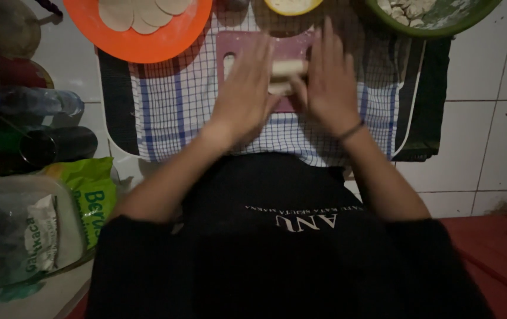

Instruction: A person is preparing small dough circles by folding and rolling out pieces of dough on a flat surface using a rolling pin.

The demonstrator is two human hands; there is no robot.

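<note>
Head view, dim and murky. Dough roll (pixel 287 70) mostly hidden beneath both hands, only a pale strip showing between them, resting on the pink cutting board (pixel 265 47), itself half covered. Left hand (pixel 247 88) flat, fingers pressed together atop the roll; right hand (pixel 329 80) likewise flat, fingers close, thumb tucked out of sight. One orange plate (pixel 147 44) cut off at top, three or so round wrappers (pixel 138 13) on it. One green bowl (pixel 442 26) and one yellow dish (pixel 292 6) cropped. One checked cloth (pixel 170 106) beneath. Bottles (pixel 35 101) at left hard to count.
</note>
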